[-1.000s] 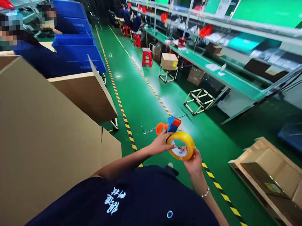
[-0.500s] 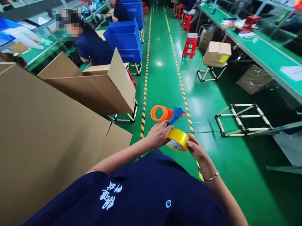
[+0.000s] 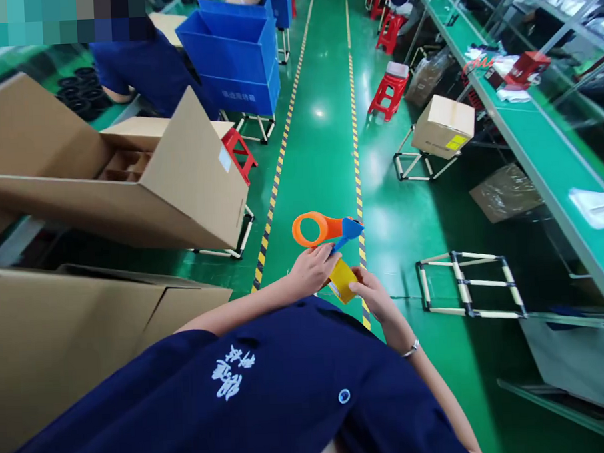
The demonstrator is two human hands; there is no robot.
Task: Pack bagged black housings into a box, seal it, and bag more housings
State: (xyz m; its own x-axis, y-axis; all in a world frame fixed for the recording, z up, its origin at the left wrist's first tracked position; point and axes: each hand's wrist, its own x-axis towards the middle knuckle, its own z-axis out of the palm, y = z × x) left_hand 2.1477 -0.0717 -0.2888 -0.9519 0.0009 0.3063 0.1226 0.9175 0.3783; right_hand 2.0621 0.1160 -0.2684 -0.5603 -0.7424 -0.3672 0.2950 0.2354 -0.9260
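I hold a tape dispenser in front of my chest, above the green floor. Its orange ring handle [image 3: 309, 229] and blue body [image 3: 349, 230] stick up past my fingers. My left hand [image 3: 311, 269] is closed around the dispenser just below the handle. A yellow roll of tape [image 3: 341, 281] sits on it, seen almost edge-on. My right hand [image 3: 371, 294] grips that roll from the right, a thin bracelet on its wrist.
Large open cardboard boxes [image 3: 130, 177] stand at my left, one on a white pipe stand. Blue bins [image 3: 234, 52] and a seated person in blue [image 3: 139, 63] are behind them. Red stools [image 3: 389, 89], a small box on a stand [image 3: 442, 127], an empty pipe frame [image 3: 467, 284] and a long green workbench [image 3: 543, 149] lie right.
The view has swung left and downward. The tape roll has turned from face-on to nearly edge-on between my hands, which stay closed on dispenser and roll.
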